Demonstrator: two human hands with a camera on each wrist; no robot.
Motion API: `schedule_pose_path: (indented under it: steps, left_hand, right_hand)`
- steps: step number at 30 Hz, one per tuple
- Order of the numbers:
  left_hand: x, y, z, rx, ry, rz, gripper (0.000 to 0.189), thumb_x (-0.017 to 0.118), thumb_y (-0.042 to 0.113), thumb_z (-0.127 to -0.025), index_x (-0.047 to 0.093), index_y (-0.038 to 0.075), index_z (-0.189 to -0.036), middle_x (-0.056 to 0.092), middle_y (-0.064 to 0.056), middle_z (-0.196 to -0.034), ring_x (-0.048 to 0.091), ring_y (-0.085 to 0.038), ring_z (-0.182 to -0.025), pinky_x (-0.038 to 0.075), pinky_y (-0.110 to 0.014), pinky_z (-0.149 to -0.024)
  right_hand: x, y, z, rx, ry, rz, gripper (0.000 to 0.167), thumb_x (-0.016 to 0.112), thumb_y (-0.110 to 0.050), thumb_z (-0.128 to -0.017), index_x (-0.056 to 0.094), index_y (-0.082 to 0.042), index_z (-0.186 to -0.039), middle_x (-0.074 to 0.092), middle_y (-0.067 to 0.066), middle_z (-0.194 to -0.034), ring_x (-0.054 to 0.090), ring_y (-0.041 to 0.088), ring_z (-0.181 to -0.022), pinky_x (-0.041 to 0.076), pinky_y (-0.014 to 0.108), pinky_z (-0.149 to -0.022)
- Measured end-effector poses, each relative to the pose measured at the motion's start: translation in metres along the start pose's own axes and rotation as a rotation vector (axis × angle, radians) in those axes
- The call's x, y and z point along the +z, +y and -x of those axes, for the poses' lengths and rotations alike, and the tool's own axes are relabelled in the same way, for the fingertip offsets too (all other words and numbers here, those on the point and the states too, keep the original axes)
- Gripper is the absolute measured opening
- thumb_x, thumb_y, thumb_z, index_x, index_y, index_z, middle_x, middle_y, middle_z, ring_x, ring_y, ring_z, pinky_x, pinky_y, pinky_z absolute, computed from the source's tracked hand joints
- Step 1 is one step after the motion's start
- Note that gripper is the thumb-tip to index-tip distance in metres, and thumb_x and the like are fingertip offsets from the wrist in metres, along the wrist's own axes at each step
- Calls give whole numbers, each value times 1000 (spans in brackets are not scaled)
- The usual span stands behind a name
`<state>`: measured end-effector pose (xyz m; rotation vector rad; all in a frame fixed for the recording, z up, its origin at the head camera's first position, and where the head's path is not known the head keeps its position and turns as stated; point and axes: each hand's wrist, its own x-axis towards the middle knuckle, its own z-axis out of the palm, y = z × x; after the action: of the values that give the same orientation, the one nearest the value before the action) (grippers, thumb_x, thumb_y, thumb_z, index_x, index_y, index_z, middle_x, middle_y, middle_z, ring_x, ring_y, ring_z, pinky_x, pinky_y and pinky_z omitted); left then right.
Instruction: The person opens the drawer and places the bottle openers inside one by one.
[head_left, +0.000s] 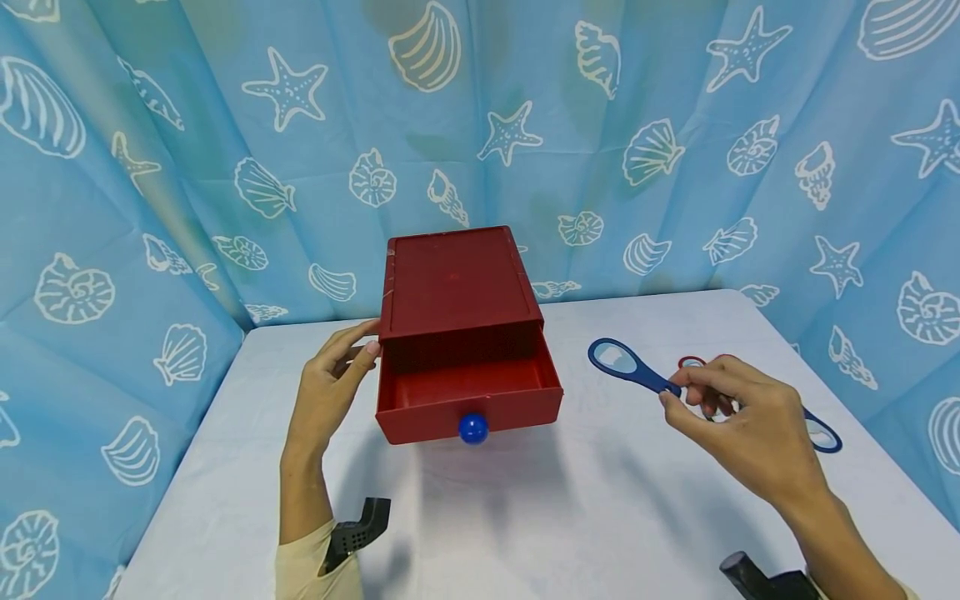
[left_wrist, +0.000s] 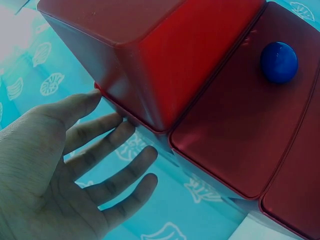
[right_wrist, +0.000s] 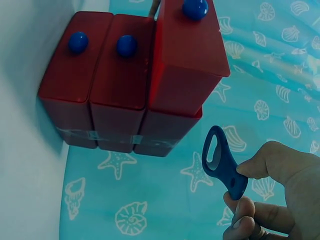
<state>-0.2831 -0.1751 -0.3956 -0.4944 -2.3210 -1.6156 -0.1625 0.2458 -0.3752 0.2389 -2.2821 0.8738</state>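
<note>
A red drawer unit (head_left: 457, 283) stands on the table, its top drawer (head_left: 517, 404) pulled out by its blue round knob (head_left: 473, 428) side. The drawer's visible floor is bare red. My left hand (head_left: 333, 375) rests at the unit's left side near the front edge, thumb tip at the rim and fingers loosely spread in the left wrist view. My right hand (head_left: 750, 425) pinches a blue magnifying glass (head_left: 633, 367) by its handle end, right of the unit. In the right wrist view the magnifying glass (right_wrist: 220, 162) points up, between thumb and fingertips.
Behind my right hand, a red-rimmed thing (head_left: 691, 362) and another blue magnifying glass (head_left: 823, 435) lie partly hidden on the white table (head_left: 600, 517). Two closed drawers (right_wrist: 120, 65) sit below the open one. A blue shell-print curtain (head_left: 480, 125) hangs behind and at both sides.
</note>
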Motion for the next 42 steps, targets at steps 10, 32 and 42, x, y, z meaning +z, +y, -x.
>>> schedule_pose_path:
  steps: [10, 32, 42]
  left_hand:
    - [0, -1, -1, 7, -2, 3, 43, 62, 36, -100, 59, 26, -142, 53, 6, -141, 60, -18, -116, 50, -22, -95]
    - [0, -4, -1, 16, 6, -16, 44, 62, 38, -100, 58, 26, -142, 54, 5, -140, 61, -18, -116, 51, -25, -95]
    - [0, -2, -1, 14, 7, -18, 45, 62, 38, -100, 58, 24, -142, 55, 4, -139, 61, -19, -116, 51, -24, -94]
  right_hand:
    - [3, -7, -3, 10, -13, 9, 20, 87, -5, -73, 74, -12, -86, 57, -6, -75, 47, 5, -65, 40, 14, -56]
    - [16, -21, -10, -30, -37, 20, 17, 88, -10, -74, 76, -14, -87, 56, -9, -74, 48, 10, -69, 39, 15, -59]
    - [26, -30, -15, -49, -51, -31, 18, 87, -8, -75, 75, -14, -87, 57, -10, -76, 50, 10, -68, 43, 15, -59]
